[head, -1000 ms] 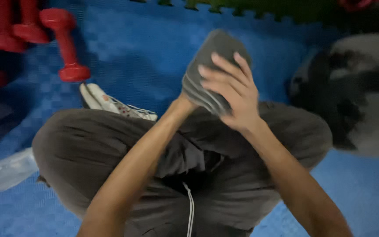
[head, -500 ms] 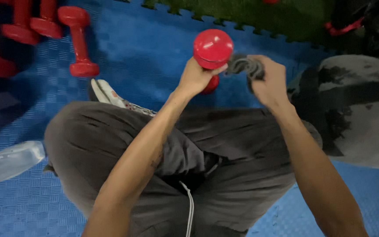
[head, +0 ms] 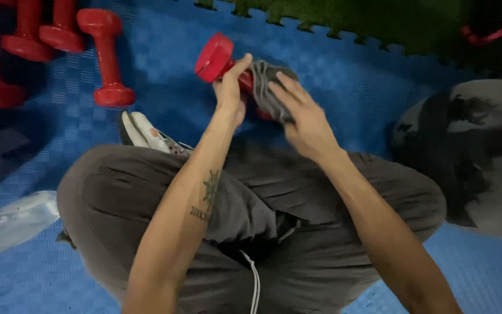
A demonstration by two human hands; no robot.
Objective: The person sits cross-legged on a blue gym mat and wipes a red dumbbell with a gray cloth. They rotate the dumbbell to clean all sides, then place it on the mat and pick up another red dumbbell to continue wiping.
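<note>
Blue foam floor mats point(head: 344, 75) fill the head view, with more red dumbbells point(head: 107, 58) at upper left. Near the top centre, the left hand point(head: 230, 93) has its fingers closed around a red dumbbell point(head: 216, 57). The right hand point(head: 300, 116) presses a grey cloth point(head: 265, 81) against it, fingers stretched and together.

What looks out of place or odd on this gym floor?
A clear plastic bottle lies on its side on the blue mat, apart from the red dumbbells. Otherwise nothing stands out: the left hand holds a dumbbell; the right hand presses a grey cloth on it.
</note>
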